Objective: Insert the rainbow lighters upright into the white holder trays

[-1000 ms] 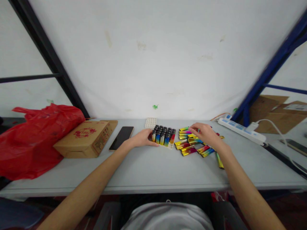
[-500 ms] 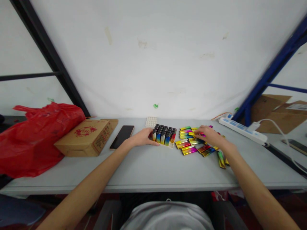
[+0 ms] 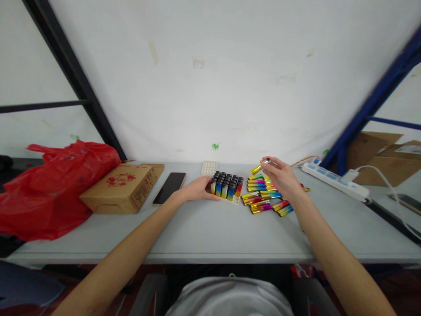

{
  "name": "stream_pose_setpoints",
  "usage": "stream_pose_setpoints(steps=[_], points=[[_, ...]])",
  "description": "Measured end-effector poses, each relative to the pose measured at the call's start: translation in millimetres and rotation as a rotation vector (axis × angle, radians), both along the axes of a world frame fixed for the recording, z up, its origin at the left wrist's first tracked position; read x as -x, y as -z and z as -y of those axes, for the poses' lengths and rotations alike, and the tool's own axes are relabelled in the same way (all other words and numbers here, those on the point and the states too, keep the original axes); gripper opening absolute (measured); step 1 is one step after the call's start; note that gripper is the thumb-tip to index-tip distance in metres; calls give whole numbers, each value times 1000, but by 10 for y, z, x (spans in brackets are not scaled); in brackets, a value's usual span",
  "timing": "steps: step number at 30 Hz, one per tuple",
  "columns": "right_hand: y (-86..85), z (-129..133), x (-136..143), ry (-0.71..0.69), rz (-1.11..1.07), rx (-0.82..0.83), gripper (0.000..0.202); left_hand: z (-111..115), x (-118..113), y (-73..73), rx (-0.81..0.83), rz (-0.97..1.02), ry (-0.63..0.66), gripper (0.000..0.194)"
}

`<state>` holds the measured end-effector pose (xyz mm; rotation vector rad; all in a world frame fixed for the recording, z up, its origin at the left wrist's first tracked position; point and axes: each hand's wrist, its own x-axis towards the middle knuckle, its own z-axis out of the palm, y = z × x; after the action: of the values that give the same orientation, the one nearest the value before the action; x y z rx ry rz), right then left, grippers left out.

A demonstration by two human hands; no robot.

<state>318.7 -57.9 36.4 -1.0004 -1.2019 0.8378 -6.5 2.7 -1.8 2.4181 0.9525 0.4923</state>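
Several upright lighters (image 3: 225, 186) with black tops stand packed in a pale tray (image 3: 236, 199). My left hand (image 3: 199, 189) is curled round the left side of this block, thumb at the front edge and fingers behind. Raised above the loose pile, my right hand (image 3: 278, 172) pinches a yellow lighter (image 3: 256, 169) near its metal top, the body tilted down to the left. Below it lie several shiny multicoloured lighters (image 3: 261, 206) on the table. A second pale tray (image 3: 208, 168) with small holes lies behind the block.
A black phone (image 3: 169, 188), a cardboard box (image 3: 120, 188) and a red plastic bag (image 3: 59, 188) are on the left. On the right lie a white power strip (image 3: 335, 180) with a cable and, beyond it, an opened carton (image 3: 381, 169). A white wall rises behind the table.
My right hand has risen from the pile and moved slightly back, now with a yellow lighter between its fingers. My left hand stays at the block. The view has shifted slightly.
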Motion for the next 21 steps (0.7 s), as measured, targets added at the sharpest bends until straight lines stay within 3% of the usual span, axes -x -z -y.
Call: stream_pose_setpoints(steps=[3, 11, 15, 21], points=[[25, -25, 145, -58, -154, 56, 44, 13, -5, -18, -3, -8, -11, 63], [197, 172, 413, -281, -12, 178, 43, 39, -14, -38, 30, 36, 22, 60], [305, 181, 508, -204, 198, 153, 50, 22, -6, -15, 37, 35, 24, 62], [432, 177, 570, 51, 567, -8, 63, -1, -8, 7, 9, 46, 61, 63]])
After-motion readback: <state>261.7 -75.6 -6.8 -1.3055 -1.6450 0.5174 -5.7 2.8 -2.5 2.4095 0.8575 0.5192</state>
